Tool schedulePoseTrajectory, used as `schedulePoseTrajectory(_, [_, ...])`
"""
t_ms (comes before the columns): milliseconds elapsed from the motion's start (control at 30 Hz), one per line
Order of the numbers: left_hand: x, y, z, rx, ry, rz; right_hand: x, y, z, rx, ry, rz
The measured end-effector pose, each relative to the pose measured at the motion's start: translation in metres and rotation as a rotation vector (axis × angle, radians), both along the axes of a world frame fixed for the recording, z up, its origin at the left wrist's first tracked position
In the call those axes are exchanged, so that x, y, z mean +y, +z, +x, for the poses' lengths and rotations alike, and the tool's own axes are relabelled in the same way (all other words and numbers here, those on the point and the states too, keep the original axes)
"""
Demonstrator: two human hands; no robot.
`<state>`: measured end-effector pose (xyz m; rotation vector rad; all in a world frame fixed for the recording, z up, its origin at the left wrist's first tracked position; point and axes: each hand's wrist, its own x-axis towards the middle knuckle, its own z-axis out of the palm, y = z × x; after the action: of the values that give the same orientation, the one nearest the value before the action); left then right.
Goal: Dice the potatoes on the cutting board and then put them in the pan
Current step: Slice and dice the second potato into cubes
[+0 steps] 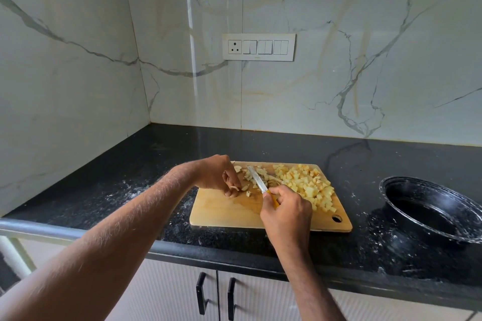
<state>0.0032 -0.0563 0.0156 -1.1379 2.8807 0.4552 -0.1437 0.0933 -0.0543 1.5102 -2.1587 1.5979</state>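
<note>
On the black counter (156, 164) lies a wooden cutting board (224, 211), and both hands work over its far half. The right hand (285, 212) grips the yellow handle of a small knife (257, 180), its fingers (280, 191) curled round the handle; the blade runs up and to the left from them, its tip among the potato pieces. The left hand (217, 173) is just left of the blade, its fingers (232, 185) bent down with the tips on the board, pinching or pressing a small potato piece (234, 188); which of the two cannot be told, as the piece is partly hidden under the fingertips. Between the two sets of fingers lie a few loose uncut slices and bits (257, 174), touching the blade. Just right of the right hand's fingers, on the far right part of the board, sits a heap of diced potato (305, 182), spreading down toward the board's hanging hole (337, 218). The near left part of the board, below the left fingers, is bare wood. Well to the right of the right hand stands a dark pan (427, 210) on the counter, apart from the board, with no potato showing in it. The counter around the board and the pan carries pale specks and smears. A switch panel (259, 47) is on the marble wall (339, 60) behind, and cabinet doors with black handles (202, 292) lie below the counter edge.
</note>
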Motion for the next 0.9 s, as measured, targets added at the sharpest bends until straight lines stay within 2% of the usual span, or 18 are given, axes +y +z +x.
schedulePoseTrajectory(300, [0.015, -0.023, 0.002, 0.219, 0.122, -0.059, 0.001, 0.001, 0.0, 0.023, -0.014, 0.043])
schedulePoseTrajectory(467, [0.023, -0.038, 0.004, 0.432, 0.29, -0.017, 0.002, -0.003, 0.008, 0.192, 0.003, 0.037])
schedulePoseTrajectory(633, [0.038, -0.056, 0.001, 0.644, 0.483, -0.07, 0.006, -0.006, 0.019, 0.322, 0.041, -0.004])
schedulePoseTrajectory(900, [0.046, -0.056, -0.006, 0.667, 0.606, -0.075, 0.006, -0.007, 0.022, 0.336, 0.079, 0.075])
